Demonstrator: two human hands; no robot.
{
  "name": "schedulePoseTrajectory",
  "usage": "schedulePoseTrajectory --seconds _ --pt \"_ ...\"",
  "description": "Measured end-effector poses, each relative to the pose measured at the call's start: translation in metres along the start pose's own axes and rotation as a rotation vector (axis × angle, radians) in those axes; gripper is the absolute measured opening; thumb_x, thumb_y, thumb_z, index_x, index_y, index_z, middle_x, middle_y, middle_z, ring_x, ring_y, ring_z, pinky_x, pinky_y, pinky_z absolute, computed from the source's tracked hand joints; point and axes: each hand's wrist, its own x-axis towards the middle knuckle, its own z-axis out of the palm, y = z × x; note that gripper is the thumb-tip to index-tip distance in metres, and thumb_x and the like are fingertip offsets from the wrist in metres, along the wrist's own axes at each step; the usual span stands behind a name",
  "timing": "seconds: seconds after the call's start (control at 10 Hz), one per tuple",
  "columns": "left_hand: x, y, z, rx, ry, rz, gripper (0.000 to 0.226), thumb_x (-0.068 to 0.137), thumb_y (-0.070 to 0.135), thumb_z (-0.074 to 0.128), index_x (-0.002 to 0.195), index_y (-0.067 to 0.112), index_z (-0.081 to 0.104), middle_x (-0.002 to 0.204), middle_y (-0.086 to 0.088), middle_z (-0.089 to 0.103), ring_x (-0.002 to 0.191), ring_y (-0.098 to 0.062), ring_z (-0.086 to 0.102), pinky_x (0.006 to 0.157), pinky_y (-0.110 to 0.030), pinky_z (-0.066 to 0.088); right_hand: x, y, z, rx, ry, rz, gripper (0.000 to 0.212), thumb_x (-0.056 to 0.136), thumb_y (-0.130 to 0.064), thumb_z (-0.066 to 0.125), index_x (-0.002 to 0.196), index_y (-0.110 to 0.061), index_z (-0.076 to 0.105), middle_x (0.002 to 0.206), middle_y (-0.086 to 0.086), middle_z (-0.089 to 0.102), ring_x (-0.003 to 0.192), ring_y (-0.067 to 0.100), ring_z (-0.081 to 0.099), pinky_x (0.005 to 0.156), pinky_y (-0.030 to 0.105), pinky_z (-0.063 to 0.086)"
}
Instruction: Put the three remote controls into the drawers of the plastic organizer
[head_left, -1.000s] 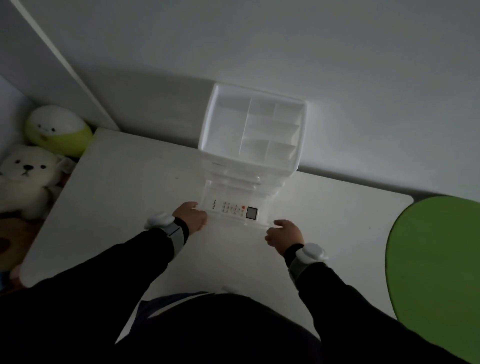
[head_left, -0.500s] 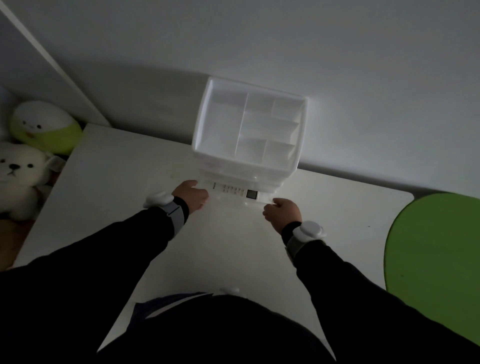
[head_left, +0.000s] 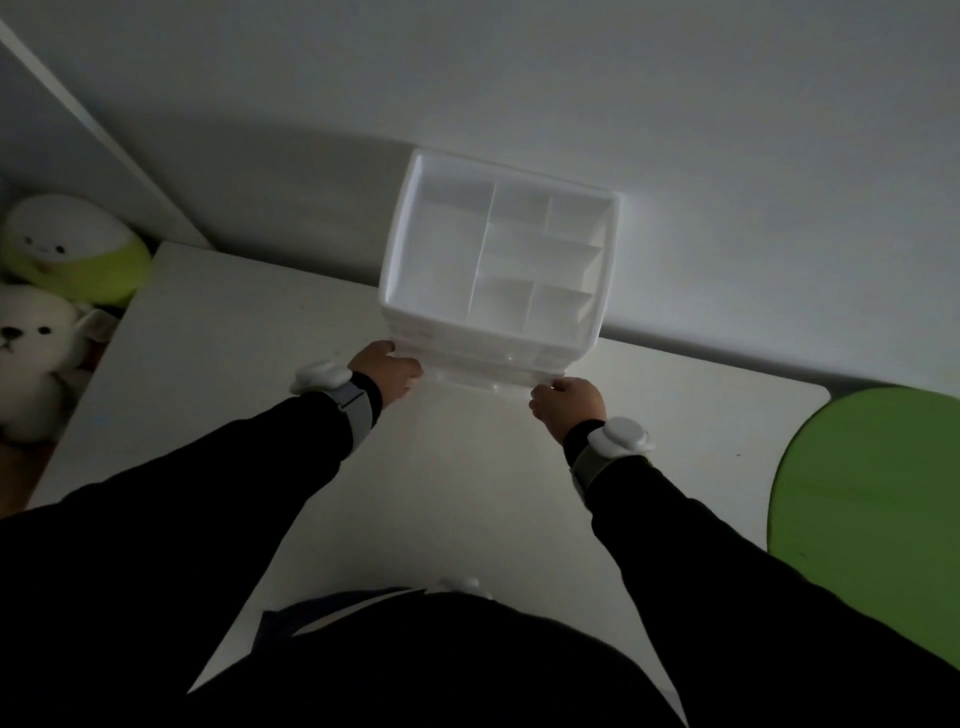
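The white plastic organizer (head_left: 400, 244) stands at the back of the white table (head_left: 218, 332), against the wall. Its top is an open tray split into several compartments, all bare. Below it the drawers sit stacked; the lowest drawer (head_left: 488, 378) is pushed almost fully in, only its front lip showing. My left hand (head_left: 390, 370) presses on the drawer's left front corner, fingers curled. My right hand (head_left: 567, 404) is at the right front corner, also curled against the lip. No remote control is visible; the drawers' contents are hidden.
Two plush toys sit left of the table: a white and green one (head_left: 72, 249) and a white bear (head_left: 31, 353). A green rounded surface (head_left: 872, 493) lies at the right. A white wall rises right behind the organizer.
The lowest drawer, open with a white remote lying in it, has been slid in by both hands. The remote is now out of sight. Both hands moved forward toward the organizer.
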Motion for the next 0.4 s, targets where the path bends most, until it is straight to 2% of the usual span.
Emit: schedulePoseTrajectory --seconds 0.1,0.2,0.3,0.4 --pt "0.002 -0.004 -0.001 -0.002 -0.004 -0.022 0.051 0.074 0.0 0.059 0.124 -0.003 0.049 0.067 -0.006 0.05 0.03 -0.005 0.046 0.043 -0.018 0.041 0.002 0.006 0.001 0.046 -0.001 0.005 0.018 0.062 -0.026 0.053 0.053 -0.017 0.066 0.053 0.004 0.064 0.06 0.029 0.063 0.071 0.051 0.058" --pt "-0.004 -0.005 -0.001 -0.023 0.009 -0.025 0.059 0.076 -0.003 0.057 0.133 -0.005 0.04 0.065 -0.007 0.047 0.027 -0.005 0.044 0.038 -0.016 0.038 0.002 0.01 0.002 0.077 -0.01 0.014 0.014 0.062 -0.025 0.053 0.052 -0.015 0.058 0.052 0.001 0.058 0.062 0.025 0.058 0.071 0.048 0.057" --pt "-0.013 -0.008 -0.002 -0.083 0.027 -0.051 0.062 0.08 -0.006 0.055 0.137 0.006 0.033 0.07 -0.01 0.05 0.025 -0.005 0.043 0.036 -0.015 0.036 -0.006 0.01 0.002 0.123 -0.03 0.013 0.035 0.061 -0.026 0.055 0.092 -0.015 0.068 0.066 0.006 0.064 0.069 0.03 0.066 0.082 0.051 0.058" --pt "-0.015 -0.016 -0.003 -0.115 0.014 -0.051 0.061 0.08 -0.008 0.052 0.137 0.005 0.031 0.069 -0.013 0.049 0.024 -0.008 0.04 0.035 -0.014 0.033 -0.009 0.016 0.0 0.156 -0.045 0.007 0.062 0.072 -0.021 0.06 0.132 -0.003 0.055 0.082 0.012 0.071 0.09 0.034 0.073 0.09 0.051 0.057"
